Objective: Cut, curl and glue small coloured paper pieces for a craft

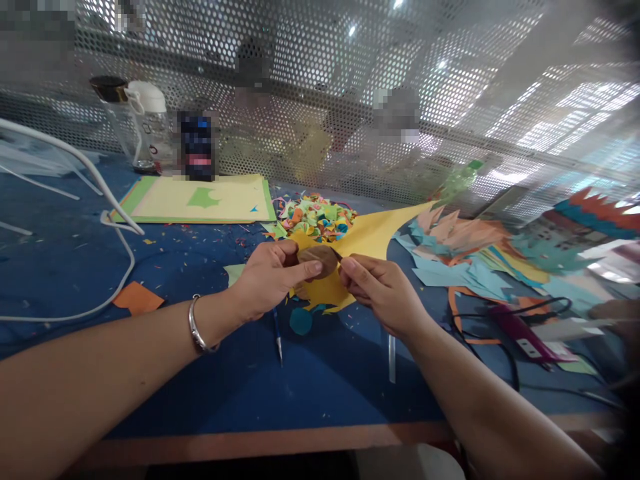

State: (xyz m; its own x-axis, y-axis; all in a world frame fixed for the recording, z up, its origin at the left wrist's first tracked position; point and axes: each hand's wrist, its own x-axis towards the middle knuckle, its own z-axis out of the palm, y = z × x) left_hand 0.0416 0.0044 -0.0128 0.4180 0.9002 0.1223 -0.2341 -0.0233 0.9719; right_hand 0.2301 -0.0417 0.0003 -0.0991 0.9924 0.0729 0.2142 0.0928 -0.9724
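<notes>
Two forearms (130, 363) converge at one yellow sheet (374, 233), left hand (263, 279) gripping one brown disc (326, 257), right hand (386, 290) pinching one thin dark piece (338, 255).

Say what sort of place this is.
Probably a paper-craft workspace: a pile of small paper scraps, a stack of coloured sheets, and yellow paper being held.

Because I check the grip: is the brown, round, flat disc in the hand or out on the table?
In hand: the left hand holds the brown disc, its thumb lying across the disc's face.
</notes>
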